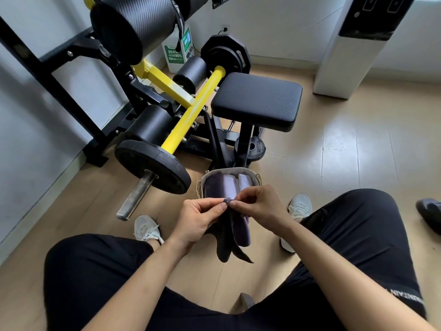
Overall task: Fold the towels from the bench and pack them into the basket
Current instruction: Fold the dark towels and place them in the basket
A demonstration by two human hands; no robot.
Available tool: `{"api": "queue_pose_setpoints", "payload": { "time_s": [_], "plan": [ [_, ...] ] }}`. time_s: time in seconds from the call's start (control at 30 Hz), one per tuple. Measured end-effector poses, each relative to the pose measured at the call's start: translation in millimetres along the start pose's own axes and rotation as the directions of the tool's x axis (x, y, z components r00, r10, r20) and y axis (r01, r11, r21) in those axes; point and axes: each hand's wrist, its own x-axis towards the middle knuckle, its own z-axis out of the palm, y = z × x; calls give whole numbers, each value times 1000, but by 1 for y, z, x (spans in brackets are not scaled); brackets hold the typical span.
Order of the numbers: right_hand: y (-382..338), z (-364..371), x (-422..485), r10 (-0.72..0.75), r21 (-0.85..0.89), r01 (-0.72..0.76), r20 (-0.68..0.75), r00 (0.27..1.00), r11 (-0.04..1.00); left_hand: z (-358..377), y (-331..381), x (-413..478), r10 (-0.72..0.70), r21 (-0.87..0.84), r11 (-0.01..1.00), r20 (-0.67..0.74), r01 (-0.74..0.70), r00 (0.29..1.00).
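Our knees [100,278] in black shorts sit closest to the lens, spread apart, forearms reaching out between them. Left hand [200,217] and right hand [259,206] are together, thumb and fingertips of each pinched shut on the top edge of a dark grey towel [230,237]; the pinch points nearly touch. The towel hangs down from the pinch in loose folds, off the floor as far as we can tell. Just beyond the hands, the basket [253,174] stands on the wood floor [346,151], rope handles at its sides, with folded towels [235,185] inside, dark and pale lilac, packed side by side. White sneakers [146,229] flank the hands on the floor. Behind the basket, a black padded bench [257,100], top bare. Left of it, a yellow bar [191,113] with black weight plates [152,167] and roller pads.
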Motion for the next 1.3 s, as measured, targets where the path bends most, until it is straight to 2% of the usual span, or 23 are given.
{"api": "queue_pose_setpoints", "payload": {
  "time_s": [0.1, 0.23, 0.33, 0.4, 0.53, 0.8, 0.9, 1.07, 1.13, 1.3],
  "plan": [
    [4, 3, 2, 1, -23, -2, -14, 1000, 1000, -1, -1, -1, 13, 22, 1000, 31, -14, 999],
    [5, 10, 0, -29, -101, 28, -4, 1000, 994, 0, 0, -1, 62, 71, 996, 3, -62, 998],
    [6, 7, 1, -27, -142, 38, 79, 996, 989, -5, -3, 2, 104, 109, 989, -12, -102, 994],
    [11, -1, 3, 7, -214, 26, 153, 988, 977, -10, -4, 6, 138, 133, 983, -77, -127, 987],
    [23, -12, 6, 83, -381, -1, 201, 976, 925, -29, -2, 13, 174, 79, 984, -192, -161, 966],
    [31, -9, 6, 137, -581, 70, 304, 943, 811, -47, 8, 16, 219, -35, 969, -342, -245, 914],
    [35, -13, 6, 157, -601, 42, 274, 949, 798, -62, 13, 18, 225, -95, 953, -418, -288, 880],
    [41, -23, 9, 246, -643, -39, 235, 940, 765, -83, 15, 21, 236, -80, 941, -538, -328, 809],
    [38, -25, 10, 265, -600, -100, 194, 945, 794, -84, 15, 21, 249, -41, 942, -576, -332, 779],
    [28, -31, 13, 155, -407, -144, -8, 988, 902, -94, 11, 24, 188, -31, 962, -650, -272, 737]
  ]
}}
